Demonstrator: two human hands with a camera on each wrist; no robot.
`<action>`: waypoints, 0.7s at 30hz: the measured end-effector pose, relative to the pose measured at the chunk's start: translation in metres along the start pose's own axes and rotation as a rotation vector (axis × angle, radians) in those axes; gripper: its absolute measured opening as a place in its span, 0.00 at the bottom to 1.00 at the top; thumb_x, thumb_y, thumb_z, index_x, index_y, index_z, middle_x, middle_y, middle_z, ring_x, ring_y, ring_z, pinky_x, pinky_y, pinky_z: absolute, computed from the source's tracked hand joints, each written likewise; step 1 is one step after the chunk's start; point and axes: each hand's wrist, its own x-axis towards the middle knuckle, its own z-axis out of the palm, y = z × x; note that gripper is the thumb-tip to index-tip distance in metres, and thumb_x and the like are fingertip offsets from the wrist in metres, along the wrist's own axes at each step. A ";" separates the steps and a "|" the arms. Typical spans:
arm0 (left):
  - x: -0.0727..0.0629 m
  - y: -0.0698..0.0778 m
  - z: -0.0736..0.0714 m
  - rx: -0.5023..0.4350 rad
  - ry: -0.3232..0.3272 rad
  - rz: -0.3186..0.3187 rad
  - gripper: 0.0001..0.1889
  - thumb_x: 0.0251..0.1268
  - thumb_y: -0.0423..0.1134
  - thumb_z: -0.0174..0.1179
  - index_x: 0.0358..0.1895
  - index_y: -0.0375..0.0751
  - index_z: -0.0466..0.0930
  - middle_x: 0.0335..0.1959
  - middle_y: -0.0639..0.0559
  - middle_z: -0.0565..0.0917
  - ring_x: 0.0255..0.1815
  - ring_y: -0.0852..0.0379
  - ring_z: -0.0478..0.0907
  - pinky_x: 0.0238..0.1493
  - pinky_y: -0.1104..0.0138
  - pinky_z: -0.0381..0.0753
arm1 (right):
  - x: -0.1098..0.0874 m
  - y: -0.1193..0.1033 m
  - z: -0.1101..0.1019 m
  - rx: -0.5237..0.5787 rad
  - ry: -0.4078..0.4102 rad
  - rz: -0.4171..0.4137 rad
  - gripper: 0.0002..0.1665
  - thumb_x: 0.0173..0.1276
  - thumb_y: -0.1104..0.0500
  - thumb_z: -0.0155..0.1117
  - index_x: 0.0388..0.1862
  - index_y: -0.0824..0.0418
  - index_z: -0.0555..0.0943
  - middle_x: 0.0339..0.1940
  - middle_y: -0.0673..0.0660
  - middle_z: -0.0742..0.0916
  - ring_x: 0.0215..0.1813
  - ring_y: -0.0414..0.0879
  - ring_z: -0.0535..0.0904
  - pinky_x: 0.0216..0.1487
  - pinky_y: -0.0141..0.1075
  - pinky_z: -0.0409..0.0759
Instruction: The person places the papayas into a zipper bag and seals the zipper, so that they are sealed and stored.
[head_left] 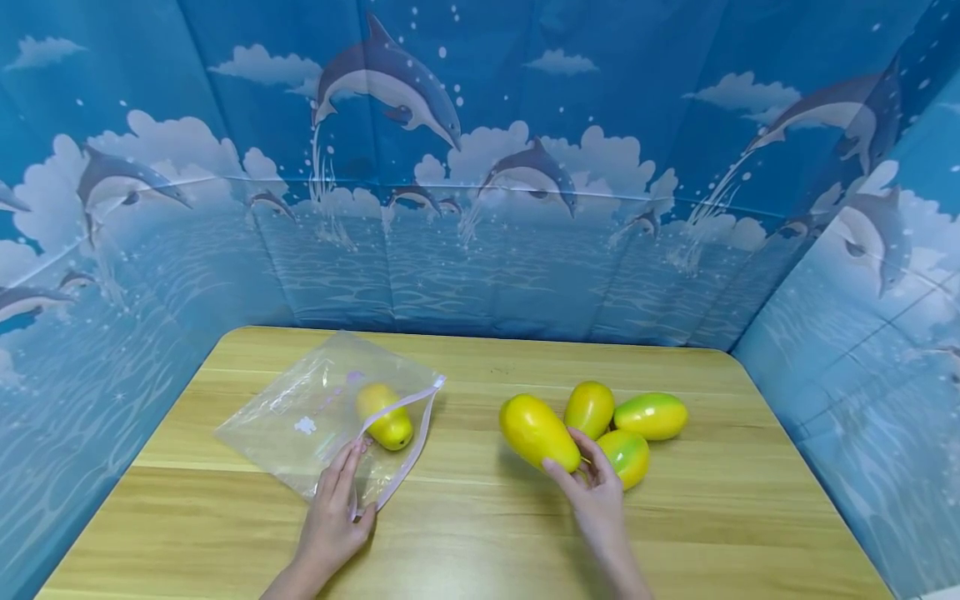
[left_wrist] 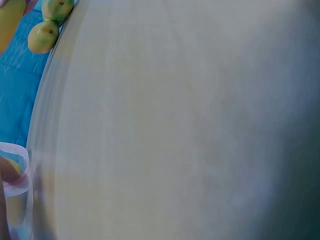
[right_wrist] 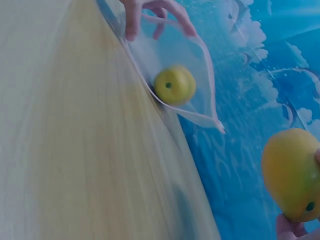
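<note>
A clear zip bag (head_left: 300, 425) with a pale purple edge lies on the table's left side, its mouth parted toward the right. One yellow mango (head_left: 390, 429) is inside, near the mouth. My left hand (head_left: 333, 508) is at the bag's near edge, thumb and fingers spread apart at the opening. In the right wrist view, the left hand's fingers (right_wrist: 175, 12) touch the bag's rim. My right hand (head_left: 596, 487) grips another yellow mango (head_left: 536, 429) by its near end, raised over the table. The left wrist view shows mostly bare tabletop.
Beside the right hand lie three more mangoes: a yellow one (head_left: 588, 408), a green-yellow one (head_left: 651, 417) and another (head_left: 628, 457) partly behind the fingers. A blue dolphin-print curtain (head_left: 487, 250) surrounds the wooden table (head_left: 480, 550) at the back and sides.
</note>
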 end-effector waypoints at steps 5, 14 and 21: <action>0.000 0.000 -0.001 -0.011 -0.010 -0.009 0.49 0.21 0.26 0.68 0.62 0.25 0.62 0.64 0.39 0.64 0.55 0.46 0.65 0.67 0.79 0.48 | -0.001 0.003 0.017 0.023 -0.062 0.050 0.35 0.53 0.62 0.69 0.61 0.61 0.68 0.56 0.54 0.72 0.50 0.43 0.71 0.48 0.25 0.76; -0.001 0.000 0.000 -0.020 -0.023 -0.032 0.48 0.24 0.27 0.68 0.62 0.25 0.62 0.64 0.39 0.63 0.55 0.46 0.64 0.66 0.79 0.48 | 0.000 0.016 0.042 0.049 -0.114 0.068 0.36 0.51 0.60 0.71 0.60 0.62 0.69 0.56 0.57 0.72 0.50 0.47 0.72 0.48 0.27 0.78; -0.001 -0.001 0.000 -0.020 -0.019 -0.029 0.47 0.23 0.26 0.68 0.61 0.24 0.62 0.64 0.39 0.63 0.54 0.46 0.65 0.66 0.80 0.48 | -0.004 0.022 0.059 0.034 -0.186 0.066 0.36 0.51 0.59 0.71 0.60 0.62 0.69 0.56 0.61 0.72 0.50 0.49 0.74 0.48 0.29 0.78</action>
